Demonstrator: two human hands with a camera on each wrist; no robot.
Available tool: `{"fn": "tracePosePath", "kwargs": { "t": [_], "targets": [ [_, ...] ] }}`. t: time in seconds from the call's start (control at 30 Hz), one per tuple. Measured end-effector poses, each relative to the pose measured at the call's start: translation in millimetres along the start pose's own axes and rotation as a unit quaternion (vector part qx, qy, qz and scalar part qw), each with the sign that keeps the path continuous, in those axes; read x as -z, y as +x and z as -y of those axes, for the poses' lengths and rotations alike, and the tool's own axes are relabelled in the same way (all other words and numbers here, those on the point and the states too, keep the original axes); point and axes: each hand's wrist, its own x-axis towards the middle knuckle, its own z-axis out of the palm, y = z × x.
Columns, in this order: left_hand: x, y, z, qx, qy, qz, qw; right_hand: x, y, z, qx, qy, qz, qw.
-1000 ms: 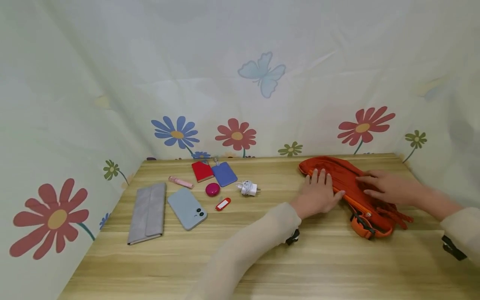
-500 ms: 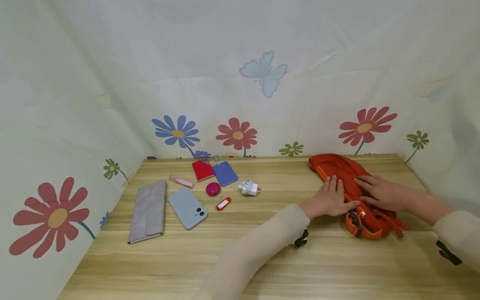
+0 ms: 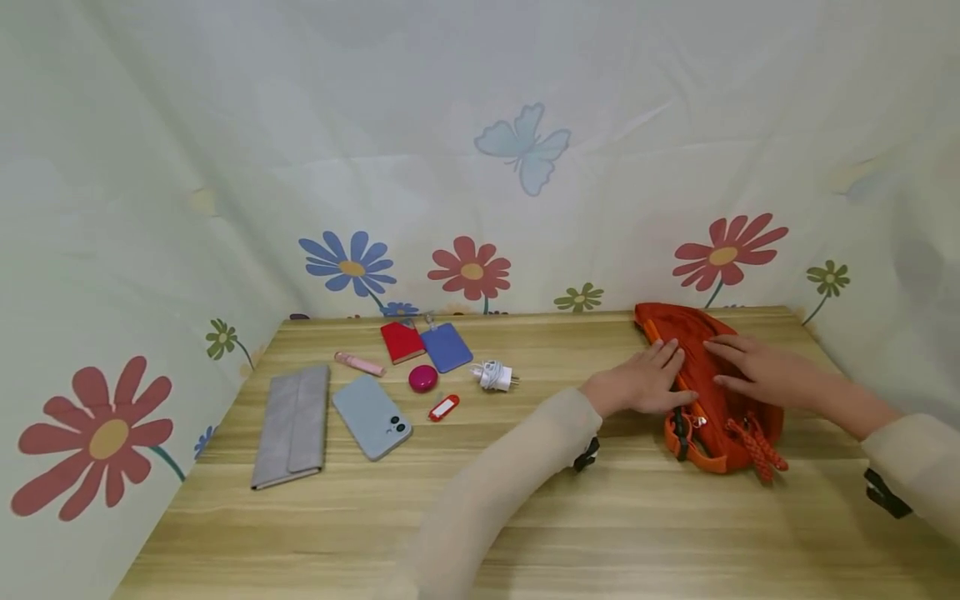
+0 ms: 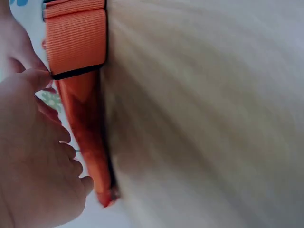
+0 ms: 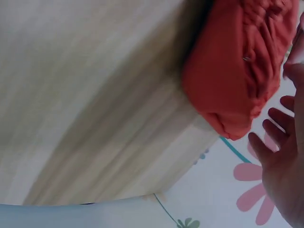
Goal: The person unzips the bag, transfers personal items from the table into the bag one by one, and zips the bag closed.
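An orange-red fabric sling bag (image 3: 697,362) lies on the right part of the table, its far end near the back edge. Fingers of my left hand (image 3: 641,379) rest on its left side along the orange zipper, thumb toward the near end. My right hand (image 3: 780,375) lies over its right side with fingers stretched out. At the near end are an orange webbing strap (image 4: 76,42) with a black buckle and red braided cords (image 3: 759,446). In the right wrist view, the right hand (image 5: 285,166) has its fingers spread beside the bag (image 5: 218,71).
Left on the wooden table (image 3: 480,517) lie a grey folder (image 3: 292,425), a blue phone (image 3: 372,417), a pink tube (image 3: 360,363), a red notebook (image 3: 402,342), a blue card holder (image 3: 446,347), a magenta round case (image 3: 423,378), a red key tag (image 3: 444,407) and a white charger (image 3: 495,376).
The bag has turned under both hands: its far end has swung right and its near end left. The cords now hang toward the near side. The small items stay put.
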Motion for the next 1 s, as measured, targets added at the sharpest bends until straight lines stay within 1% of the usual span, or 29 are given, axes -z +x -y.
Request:
{"fn": "tracePosePath", "kwargs": {
  "t": [0.1,0.17,0.23,0.33,0.43,0.53,0.6,0.67,0.73,0.8,0.9,1.0],
  "targets": [
    [7.0,-13.8,6.4,-0.002,0.039,-0.023,0.999,6.9,8.4,1.4,-0.011,0.04,0.016,0.999],
    [11.4,-23.0,12.8,-0.006,0.059,-0.034,0.9976,10.5,14.5,3.6,-0.03,0.053,0.033,0.998],
    [15.1,-32.9,21.8,-0.017,0.083,-0.045,0.9954,12.8,20.8,7.1,-0.055,0.061,0.053,0.995],
    [21.3,-50.5,39.6,-0.041,0.11,-0.054,0.9915,11.8,29.9,10.5,-0.091,0.062,0.078,0.991],
    [24.4,-75.9,59.6,-0.068,0.137,-0.056,0.9866,5.9,37.1,12.0,-0.111,0.073,0.099,0.986],
    [24.9,-107.6,78.7,-0.088,0.163,-0.044,0.9818,-1.9,41.0,12.7,-0.117,0.095,0.107,0.983],
    [22.0,-126.2,91.4,-0.1,0.174,-0.039,0.9788,-6.5,41.5,13.2,-0.115,0.109,0.105,0.982],
    [16.5,-142.4,101.8,-0.113,0.176,-0.045,0.9768,-11.2,40.0,14.3,-0.111,0.115,0.1,0.982],
    [7.9,-154.2,109.4,-0.124,0.167,-0.059,0.9764,-15.7,37.8,15.2,-0.104,0.112,0.092,0.984],
    [-1.4,-163.2,112.2,-0.129,0.152,-0.069,0.9774,-18.9,36.1,16.5,-0.094,0.104,0.08,0.987],
    [-13.6,-169.9,111.2,-0.136,0.139,-0.078,0.9777,-20.6,36.9,17.9,-0.073,0.086,0.058,0.992],
    [-19.4,-166.3,105.5,-0.145,0.132,-0.087,0.9768,-20.0,40.9,18.4,-0.063,0.069,0.036,0.995]
  ]
}}
